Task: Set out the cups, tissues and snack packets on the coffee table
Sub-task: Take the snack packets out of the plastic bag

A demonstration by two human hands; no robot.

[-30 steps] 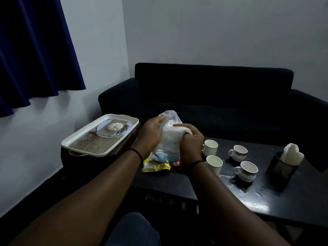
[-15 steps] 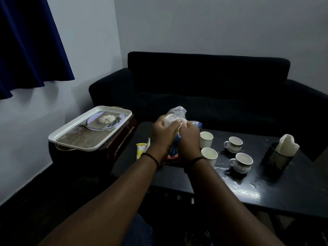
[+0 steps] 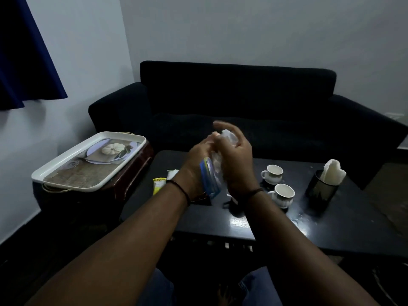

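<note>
Both hands, left hand (image 3: pixel 198 160) and right hand (image 3: pixel 236 160), pinch the blue-edged packet (image 3: pixel 209 180) between them, long axis upright, bench (image 3: pixel 242 221) directly beneath.

No legible text, even on the yellow snack packet (image 3: pixel 159 184).

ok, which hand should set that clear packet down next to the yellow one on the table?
Left, probably. The left hand grips the lower part of the clear packet and sits nearest the yellow packet on the coffee table. The right hand is on the cup side.
</note>
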